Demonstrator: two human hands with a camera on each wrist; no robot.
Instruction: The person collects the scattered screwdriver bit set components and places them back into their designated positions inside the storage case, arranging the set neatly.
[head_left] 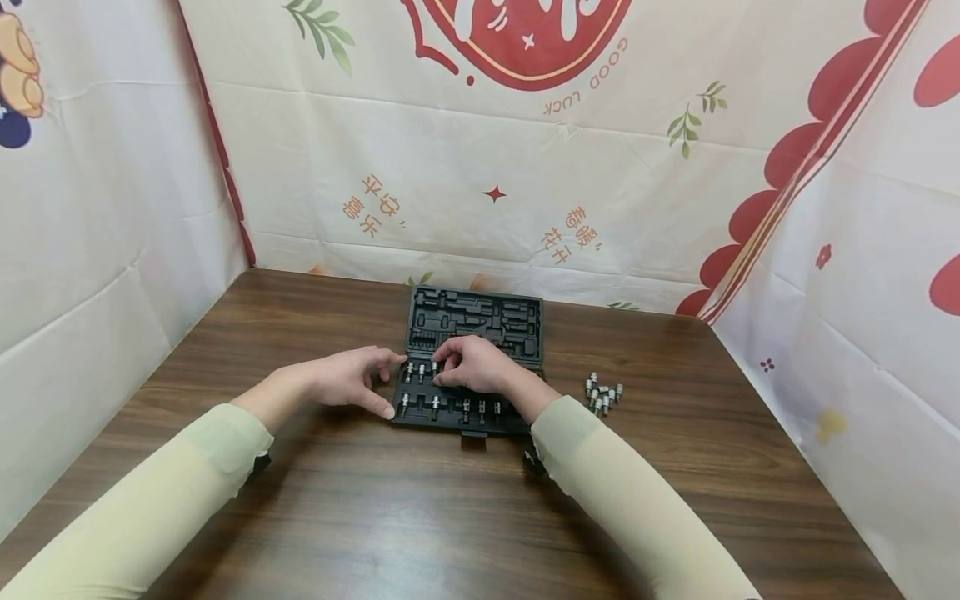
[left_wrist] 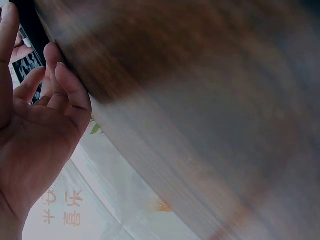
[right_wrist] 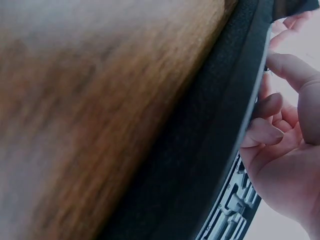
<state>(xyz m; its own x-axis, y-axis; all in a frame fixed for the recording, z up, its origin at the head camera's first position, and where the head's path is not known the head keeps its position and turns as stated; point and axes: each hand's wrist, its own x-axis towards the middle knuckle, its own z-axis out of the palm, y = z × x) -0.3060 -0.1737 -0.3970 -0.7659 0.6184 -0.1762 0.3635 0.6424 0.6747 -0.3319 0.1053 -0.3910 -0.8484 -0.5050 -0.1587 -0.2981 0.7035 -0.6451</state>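
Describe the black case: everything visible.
The black case, seemingly moulded plastic, lies open on the wood-look table, its two halves one behind the other. The far half shows shaped recesses; the near half holds small metal pieces in two rows, partly hidden. A tab, perhaps a latch, juts from the near edge. The person's left grip appears to touch its left edge; the right grip is over it, seemingly pinching one piece.

The open black case [head_left: 480, 314] holds silver sockets [head_left: 435, 406] in rows.
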